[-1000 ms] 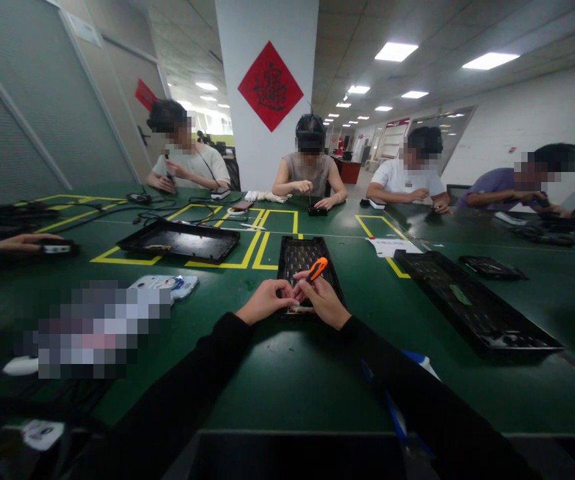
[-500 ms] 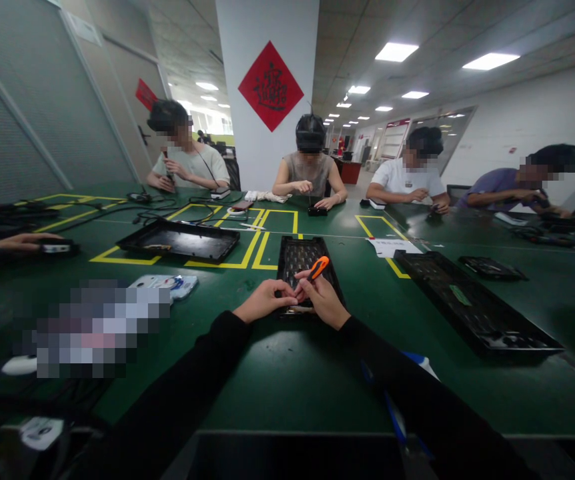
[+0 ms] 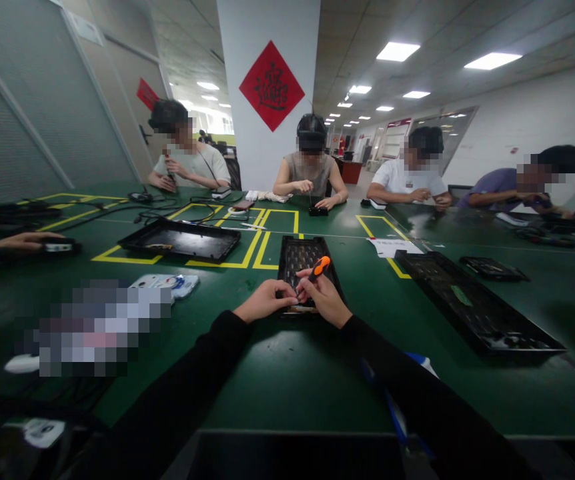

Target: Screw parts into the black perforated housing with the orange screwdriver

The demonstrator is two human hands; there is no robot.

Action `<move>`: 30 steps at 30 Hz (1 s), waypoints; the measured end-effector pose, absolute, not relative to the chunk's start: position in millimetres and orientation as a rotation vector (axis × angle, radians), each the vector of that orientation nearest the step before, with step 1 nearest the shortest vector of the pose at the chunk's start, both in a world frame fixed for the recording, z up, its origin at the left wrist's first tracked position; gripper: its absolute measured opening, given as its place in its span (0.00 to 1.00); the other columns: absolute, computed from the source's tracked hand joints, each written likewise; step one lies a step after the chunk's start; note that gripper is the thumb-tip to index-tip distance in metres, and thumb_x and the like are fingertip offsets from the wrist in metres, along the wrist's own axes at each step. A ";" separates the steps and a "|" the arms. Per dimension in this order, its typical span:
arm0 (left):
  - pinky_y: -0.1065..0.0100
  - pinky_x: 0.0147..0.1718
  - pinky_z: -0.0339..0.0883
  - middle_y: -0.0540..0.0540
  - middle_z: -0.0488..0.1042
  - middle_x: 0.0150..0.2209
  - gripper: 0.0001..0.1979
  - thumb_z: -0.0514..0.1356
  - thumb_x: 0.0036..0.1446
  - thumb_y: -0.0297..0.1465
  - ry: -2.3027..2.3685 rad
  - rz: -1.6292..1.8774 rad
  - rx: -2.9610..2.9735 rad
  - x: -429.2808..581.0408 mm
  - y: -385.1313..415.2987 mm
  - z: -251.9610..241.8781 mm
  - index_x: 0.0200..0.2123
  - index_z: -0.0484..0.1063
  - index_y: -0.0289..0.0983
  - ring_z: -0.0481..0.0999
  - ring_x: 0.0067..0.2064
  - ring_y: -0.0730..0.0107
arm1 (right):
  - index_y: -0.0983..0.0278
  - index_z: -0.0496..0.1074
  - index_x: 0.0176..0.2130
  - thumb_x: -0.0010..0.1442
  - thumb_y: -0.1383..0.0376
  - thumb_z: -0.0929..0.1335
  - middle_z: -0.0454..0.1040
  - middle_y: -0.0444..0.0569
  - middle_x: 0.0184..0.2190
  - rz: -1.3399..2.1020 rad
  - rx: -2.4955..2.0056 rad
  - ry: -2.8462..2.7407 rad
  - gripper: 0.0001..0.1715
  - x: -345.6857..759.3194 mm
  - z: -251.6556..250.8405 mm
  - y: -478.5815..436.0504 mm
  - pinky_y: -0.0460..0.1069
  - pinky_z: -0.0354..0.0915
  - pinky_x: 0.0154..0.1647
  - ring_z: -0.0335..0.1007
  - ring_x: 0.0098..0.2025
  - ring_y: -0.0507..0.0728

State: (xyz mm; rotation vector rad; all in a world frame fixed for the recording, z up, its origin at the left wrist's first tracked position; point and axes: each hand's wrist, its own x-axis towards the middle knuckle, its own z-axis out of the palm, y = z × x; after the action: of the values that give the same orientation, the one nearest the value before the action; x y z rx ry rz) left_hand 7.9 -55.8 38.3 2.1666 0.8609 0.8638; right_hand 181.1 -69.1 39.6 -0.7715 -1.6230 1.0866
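Note:
My right hand (image 3: 325,298) is closed around a screwdriver (image 3: 321,268) with an orange and black handle, which tilts up and to the right. The tool's tip points down toward the fingertips of my left hand (image 3: 266,299). Those left fingers are pinched together at the tip, and whatever small thing they may hold is too small to make out. Both hands are over the near part of a black plastic tray (image 3: 336,272) with a ridged, patterned inside. Part of the tray is hidden beneath my hands.
A shallow black tray (image 3: 180,240) lies to the left, and a long black tray (image 3: 477,303) to the right holds a green strip. A white paper (image 3: 395,247) is beside it. Several people work across the green table (image 3: 287,380); another person's hand (image 3: 27,241) is at left.
My hands stay nearly in place over the tray. The screwdriver handle has turned slightly in my right hand, and the whole view has shifted a little.

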 end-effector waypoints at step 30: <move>0.70 0.35 0.61 0.48 0.73 0.30 0.13 0.58 0.49 0.38 0.944 0.889 2.127 8.9 -55.7 35.8 0.32 0.72 0.34 0.70 0.32 0.73 | 0.65 0.63 0.39 0.52 0.58 0.66 0.72 0.48 0.32 1.117 -0.729 -1.462 0.16 181.9 43.9 -69.6 0.47 0.67 0.31 0.67 0.25 0.49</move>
State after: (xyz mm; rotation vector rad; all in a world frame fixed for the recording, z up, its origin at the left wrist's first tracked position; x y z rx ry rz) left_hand 8.9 -55.7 35.8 2.1269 0.9442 0.8886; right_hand 181.9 -69.6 43.9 -0.7293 -1.4617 1.1174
